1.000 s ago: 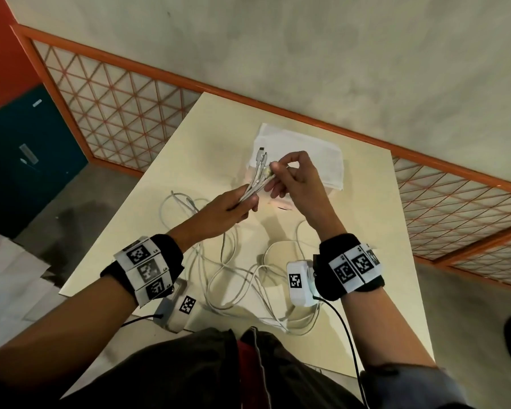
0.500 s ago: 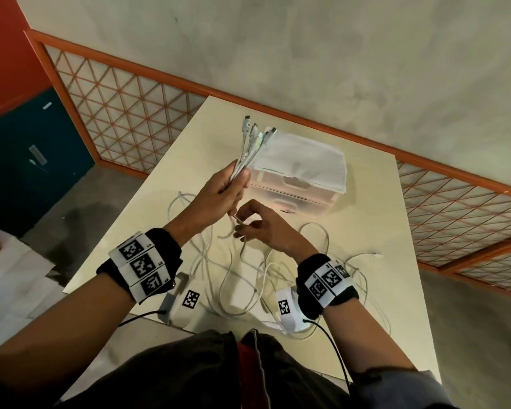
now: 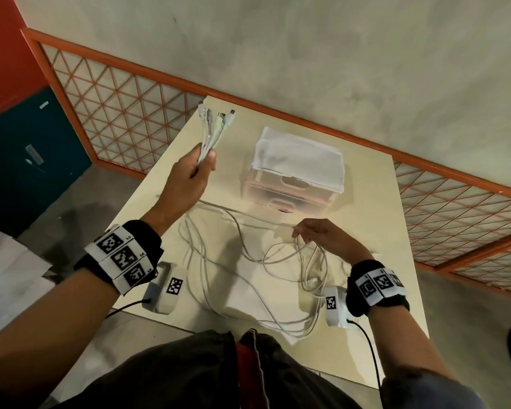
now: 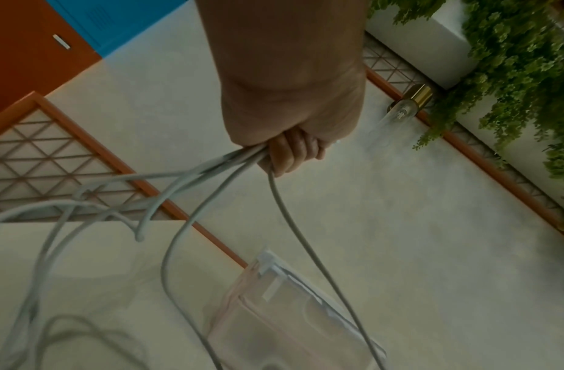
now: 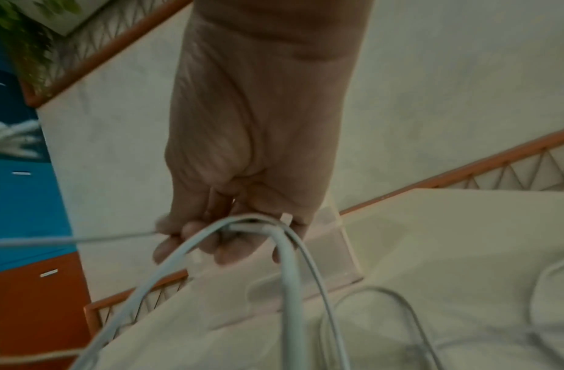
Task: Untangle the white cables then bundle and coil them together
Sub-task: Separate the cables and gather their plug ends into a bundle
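Several white cables (image 3: 242, 261) lie in loose tangled loops on the cream table (image 3: 375, 208). My left hand (image 3: 201, 163) is raised over the table's far left corner and grips a bunch of cable ends, whose plugs (image 3: 216, 116) fan out above the fist. In the left wrist view the cables (image 4: 210, 170) drop from that left hand (image 4: 283, 152) toward the table. My right hand (image 3: 307, 234) is low over the table's middle right, fingers curled round cable loops. In the right wrist view the right hand (image 5: 229, 240) has the strands (image 5: 258, 225) draped over its curled fingers.
A clear plastic box (image 3: 295, 175) with a white cloth on top stands at the table's far side. Orange lattice railings (image 3: 124, 113) run along the wall behind and to the left. Blue and orange cabinets (image 3: 18, 149) stand at the far left. Green plants (image 4: 511, 75) hang beyond the railing.
My left hand lifted the bunched cable ends up and to the left, away from the box. My right hand let go of the plugs, dropped toward the table and took hold of loose loops.
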{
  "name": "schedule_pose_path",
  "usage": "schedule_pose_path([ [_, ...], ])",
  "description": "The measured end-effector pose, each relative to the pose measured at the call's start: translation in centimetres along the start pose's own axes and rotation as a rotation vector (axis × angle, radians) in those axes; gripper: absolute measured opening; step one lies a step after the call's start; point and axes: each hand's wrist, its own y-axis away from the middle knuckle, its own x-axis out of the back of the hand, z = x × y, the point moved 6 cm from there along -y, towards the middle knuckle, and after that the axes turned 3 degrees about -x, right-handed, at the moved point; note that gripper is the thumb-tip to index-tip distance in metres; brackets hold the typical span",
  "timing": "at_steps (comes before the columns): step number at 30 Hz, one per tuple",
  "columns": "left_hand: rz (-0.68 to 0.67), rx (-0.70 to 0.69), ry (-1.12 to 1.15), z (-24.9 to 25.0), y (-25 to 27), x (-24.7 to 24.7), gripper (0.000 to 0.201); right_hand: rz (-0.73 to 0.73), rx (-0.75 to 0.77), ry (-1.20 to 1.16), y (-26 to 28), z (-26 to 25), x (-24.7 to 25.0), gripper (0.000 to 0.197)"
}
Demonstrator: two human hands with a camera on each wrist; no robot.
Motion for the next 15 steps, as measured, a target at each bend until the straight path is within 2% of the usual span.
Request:
schedule_pose_path([
  [3,-0.115,0.024,-0.040,0.1,0.7,-2.0,0.028,-0.108,-0.007,0.011,0.0,-0.7,-0.4,0.016],
  [6,-0.324,0.128,0.007,0.0,1.7,-5.0,0.016,-0.202,0.032,0.011,0.0,-3.4,-1.3,0.012],
  [9,-0.499,0.215,0.021,-0.4,3.0,-7.5,0.022,-0.144,0.121,-0.098,0.1,-6.7,-1.3,0.015],
  [10,-0.513,0.224,0.012,-0.4,3.2,-7.8,0.016,-0.123,0.144,-0.139,0.1,-7.5,-1.2,0.015],
  [12,-0.491,0.204,-0.002,-0.5,3.0,-7.6,0.018,-0.128,0.169,-0.195,0.2,-8.2,-1.1,0.012],
  [15,-0.362,0.124,-0.001,-0.3,2.0,-6.1,0.012,-0.152,0.129,-0.185,0.3,-6.9,-1.2,0.009],
])
